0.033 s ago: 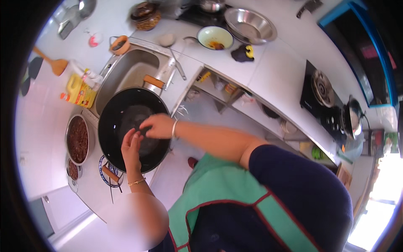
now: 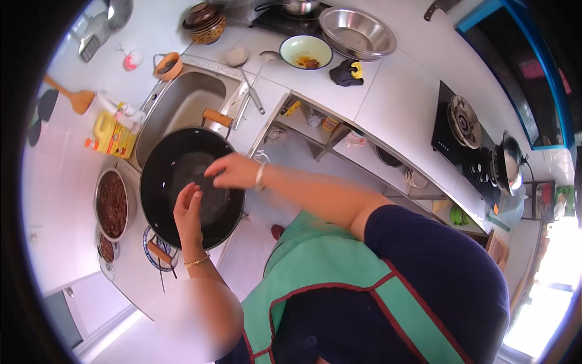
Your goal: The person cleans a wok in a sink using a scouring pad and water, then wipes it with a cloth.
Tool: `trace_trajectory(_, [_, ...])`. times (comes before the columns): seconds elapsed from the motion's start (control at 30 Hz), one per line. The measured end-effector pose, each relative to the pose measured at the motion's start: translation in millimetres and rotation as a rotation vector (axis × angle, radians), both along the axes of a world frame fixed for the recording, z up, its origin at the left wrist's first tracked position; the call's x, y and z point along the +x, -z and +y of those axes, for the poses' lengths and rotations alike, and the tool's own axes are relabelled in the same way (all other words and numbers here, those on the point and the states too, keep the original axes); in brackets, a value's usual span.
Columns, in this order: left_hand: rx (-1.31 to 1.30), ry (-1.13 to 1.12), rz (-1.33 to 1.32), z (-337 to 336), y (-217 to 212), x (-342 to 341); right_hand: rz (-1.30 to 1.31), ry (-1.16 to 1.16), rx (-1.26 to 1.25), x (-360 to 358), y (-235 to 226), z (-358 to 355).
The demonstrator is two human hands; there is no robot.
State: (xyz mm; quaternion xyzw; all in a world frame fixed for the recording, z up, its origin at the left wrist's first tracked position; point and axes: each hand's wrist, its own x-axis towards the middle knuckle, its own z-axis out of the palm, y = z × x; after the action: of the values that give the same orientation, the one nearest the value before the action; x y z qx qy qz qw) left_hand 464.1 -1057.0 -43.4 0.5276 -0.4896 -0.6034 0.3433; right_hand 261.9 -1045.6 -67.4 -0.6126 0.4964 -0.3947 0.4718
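A large black wok [image 2: 159, 209] with two wooden-covered handles rests over the corner of the sink and the counter. Both of my hands are above it, and neither shows anything in its grasp. My left hand [image 2: 188, 213], a thin gold bracelet at its wrist, points upward with the fingers loosely bent and the tips slightly apart. To its right, my right hand [image 2: 236, 171], with a pale bangle, reaches across with fingers stretched toward the left. A greyish sheen covers the wok's bottom; I cannot tell whether that is liquid.
Left of the wok stand a metal bowl of dark reddish-brown pieces [image 2: 113, 206] and a yellow jug [image 2: 108, 134]. Beyond it is the sink [image 2: 200, 91]. A ladle [image 2: 253, 97], an enamel bowl [image 2: 307, 47] and a steel basin [image 2: 357, 36] sit farther back. A gas stove [image 2: 464, 124] stands right.
My hands have drawn slightly apart; the fingertips were close together before. The right hand has moved up and right. The whole view has shifted slightly.
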Motion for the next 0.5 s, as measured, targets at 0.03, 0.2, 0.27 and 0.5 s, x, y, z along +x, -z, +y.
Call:
trace_trajectory(0.03, [-0.051,0.033,-0.038,-10.7,-13.2,-17.5,-0.144,0.054,0.010,-42.3,-12.4,-3.3])
trace_trajectory(0.2, [-0.112,0.243,0.048,-24.8,-31.8,-118.4,-0.184,0.711,0.051,-236.2,2.0,15.6])
trace_trajectory(0.27, [-0.166,0.352,0.001,-29.0,-10.2,-167.9,-0.025,1.012,-0.029,-312.3,39.7,16.2])
trace_trajectory(0.5, [0.057,0.583,0.117,-25.4,45.3,-316.5,0.719,1.473,0.025,-460.0,123.7,0.1])
